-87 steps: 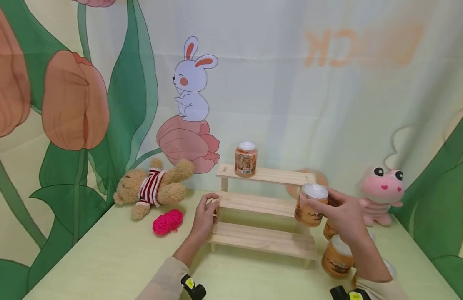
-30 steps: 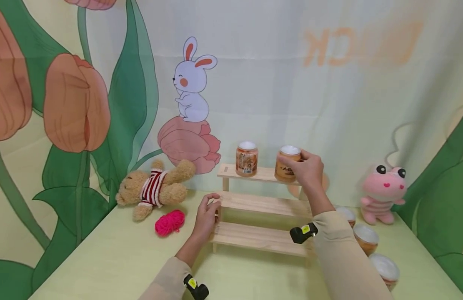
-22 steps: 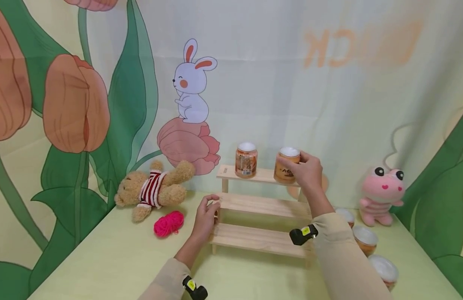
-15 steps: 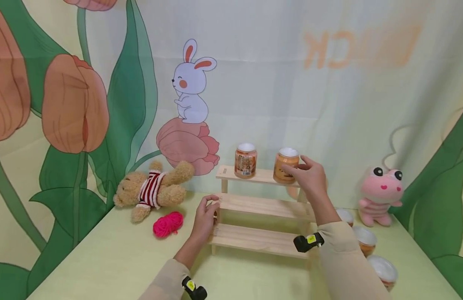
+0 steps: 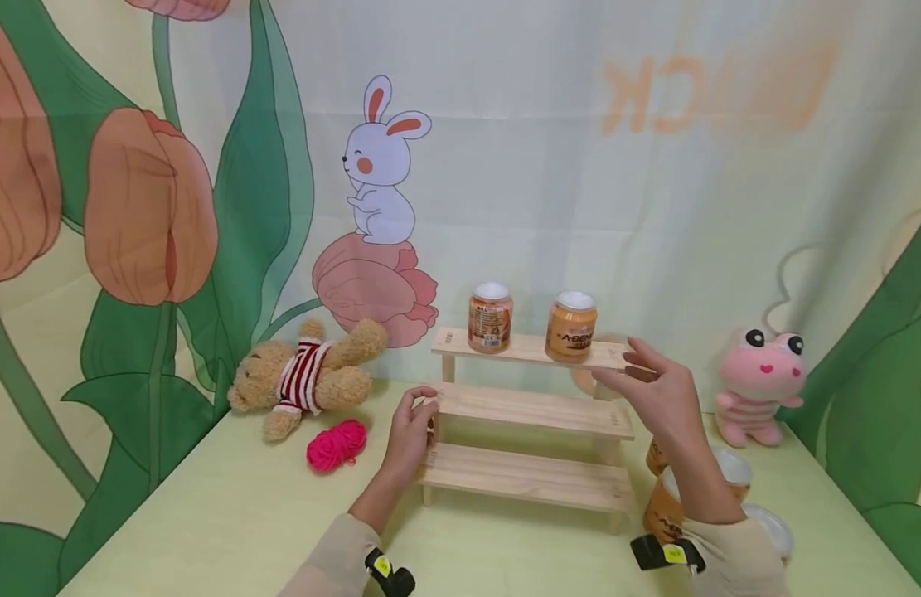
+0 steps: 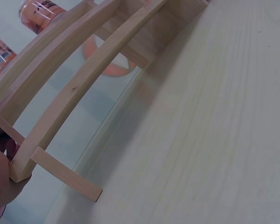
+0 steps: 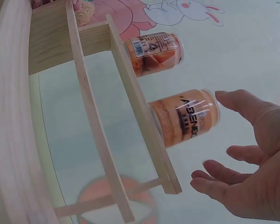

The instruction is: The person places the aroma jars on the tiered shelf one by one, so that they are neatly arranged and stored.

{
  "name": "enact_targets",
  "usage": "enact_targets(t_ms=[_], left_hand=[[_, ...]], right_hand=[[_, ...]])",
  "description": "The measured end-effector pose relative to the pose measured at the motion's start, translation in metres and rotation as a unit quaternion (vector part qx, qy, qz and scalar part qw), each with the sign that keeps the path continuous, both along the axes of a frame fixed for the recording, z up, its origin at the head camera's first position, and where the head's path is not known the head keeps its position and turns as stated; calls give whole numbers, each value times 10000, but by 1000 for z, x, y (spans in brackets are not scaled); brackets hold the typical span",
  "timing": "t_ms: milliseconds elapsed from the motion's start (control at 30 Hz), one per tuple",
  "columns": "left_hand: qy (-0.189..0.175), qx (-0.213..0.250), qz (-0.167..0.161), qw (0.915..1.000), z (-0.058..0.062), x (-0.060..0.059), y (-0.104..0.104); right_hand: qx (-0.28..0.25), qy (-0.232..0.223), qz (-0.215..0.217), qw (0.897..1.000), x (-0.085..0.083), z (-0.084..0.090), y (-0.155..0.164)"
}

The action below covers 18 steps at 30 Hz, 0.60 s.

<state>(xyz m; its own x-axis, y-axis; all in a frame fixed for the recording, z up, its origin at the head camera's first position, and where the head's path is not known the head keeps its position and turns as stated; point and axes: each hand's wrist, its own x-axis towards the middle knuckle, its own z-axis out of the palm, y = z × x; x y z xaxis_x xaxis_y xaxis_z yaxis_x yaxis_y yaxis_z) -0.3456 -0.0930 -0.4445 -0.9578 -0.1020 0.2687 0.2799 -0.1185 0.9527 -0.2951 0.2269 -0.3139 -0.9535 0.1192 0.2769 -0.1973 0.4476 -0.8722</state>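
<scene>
A three-tier wooden display rack (image 5: 535,410) stands in the middle of the table. Two orange-labelled jars with white lids sit upright and apart on its top tier: a left jar (image 5: 490,322) and a right jar (image 5: 571,332). My left hand (image 5: 411,435) grips the rack's left side near the middle tier, its fingers curled round the wood. Beside the top tier's right end, my right hand (image 5: 663,396) has its fingers spread and holds nothing. The right wrist view shows a gap between this hand (image 7: 256,163) and the right jar (image 7: 186,116).
Several more jars (image 5: 661,510) stand on the table to the right, partly hidden by the right forearm. A pink frog plush (image 5: 758,390) is at the back right. To the left lie a teddy bear (image 5: 307,377) and a pink yarn ball (image 5: 336,445). A printed curtain (image 5: 535,166) hangs behind.
My right hand carried the right jar from beside the rack onto the top tier, let go and drew back to the right and down. The left hand stays on the rack.
</scene>
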Motion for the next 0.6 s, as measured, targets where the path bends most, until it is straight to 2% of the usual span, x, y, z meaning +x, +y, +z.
enact_targets(t_ms=[167,300,400,533,600], left_hand=[[-72,-26,-62,10000,12,9,0],[-92,-142,-39,9998,20,18,0],[-145,-104,1,9998,15,17,0],[-157,41,46,9999,4,6,0],[-119,39,110,9999,2,0,1]], right_hand=[[208,-123,37,9997,19,-7,12],[527,-287,202,9980,26,-11,23],[894,-399,338,9946,29,-12,35],[1165,-347,747,9898,30,-10,61],[1273,-328,918,9871,30,-7,79]])
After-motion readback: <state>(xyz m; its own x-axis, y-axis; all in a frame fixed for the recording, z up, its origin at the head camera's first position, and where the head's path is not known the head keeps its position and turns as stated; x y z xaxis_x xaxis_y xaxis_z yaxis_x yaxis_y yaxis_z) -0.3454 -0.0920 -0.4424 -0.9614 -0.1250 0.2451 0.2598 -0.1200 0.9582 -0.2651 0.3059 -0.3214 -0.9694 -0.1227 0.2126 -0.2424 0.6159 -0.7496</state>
